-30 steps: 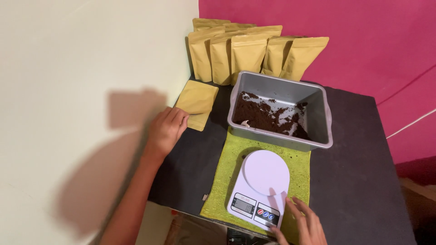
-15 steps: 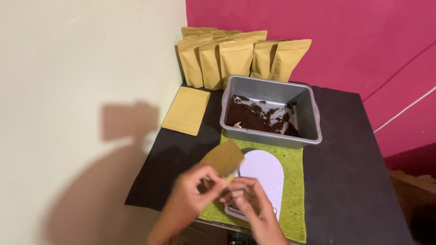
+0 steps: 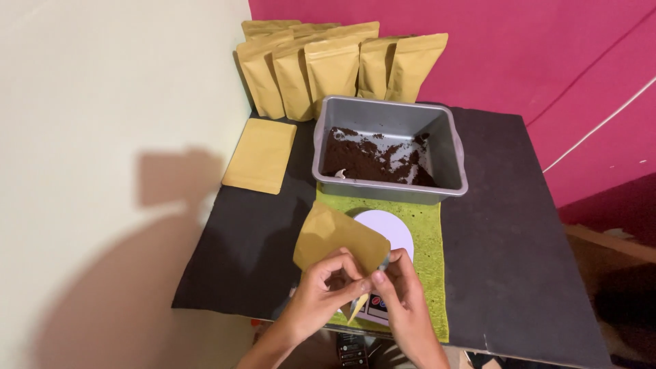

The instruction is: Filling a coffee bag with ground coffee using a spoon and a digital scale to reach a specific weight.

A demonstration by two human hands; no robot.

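Both my hands hold one flat brown paper pouch (image 3: 336,236) above the near edge of the table. My left hand (image 3: 321,292) grips its lower edge from the left, fingers curled. My right hand (image 3: 402,299) pinches the same edge from the right. Under the pouch a white kitchen scale (image 3: 395,235) rests on a green mat (image 3: 430,260), mostly hidden by the pouch and my hands. Behind the scale stands a grey tub (image 3: 389,113) with dark brown powder (image 3: 372,158) and a small white scoop in it.
A stack of flat brown pouches (image 3: 260,155) lies on the black table (image 3: 506,239) at the left. Several filled brown pouches (image 3: 335,65) stand in a row against the pink wall behind the tub. The table's left edge meets a cream wall.
My left hand took a pouch off the flat stack and brought it over the scale. My right hand left the scale and joined it on the pouch's edge.
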